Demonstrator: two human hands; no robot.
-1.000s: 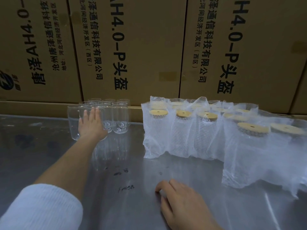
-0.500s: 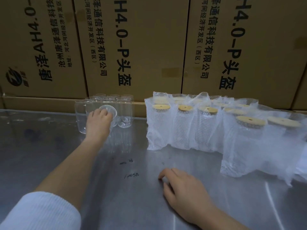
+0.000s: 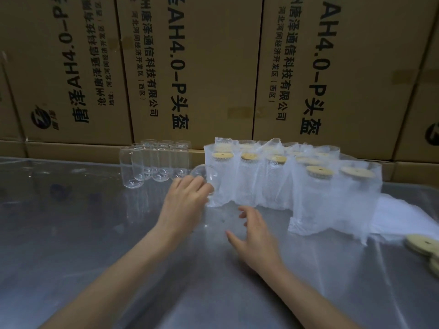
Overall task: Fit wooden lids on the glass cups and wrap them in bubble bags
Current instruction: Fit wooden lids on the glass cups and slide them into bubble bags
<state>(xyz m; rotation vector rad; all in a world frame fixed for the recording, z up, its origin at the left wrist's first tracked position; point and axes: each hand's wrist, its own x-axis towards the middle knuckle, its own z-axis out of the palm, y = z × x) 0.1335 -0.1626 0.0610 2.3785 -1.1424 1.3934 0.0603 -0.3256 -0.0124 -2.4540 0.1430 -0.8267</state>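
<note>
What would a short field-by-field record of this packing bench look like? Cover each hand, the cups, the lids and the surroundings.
left hand: grips a bare glass cup, tilted, carried off the bench
right hand: fingers spread, holding nothing, low over the steel table
unwrapped cups: upright cluster at the back left
wrapped cups: lidded, in bubble bags, rows at the right
loose wooden lids: at the right edge
backdrop: printed cardboard boxes

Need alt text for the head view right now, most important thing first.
The left hand grips a bare glass cup beside the bubble-wrapped lidded cups; the right hand hovers open over the metal table. Unlidded cups stand behind.
</note>
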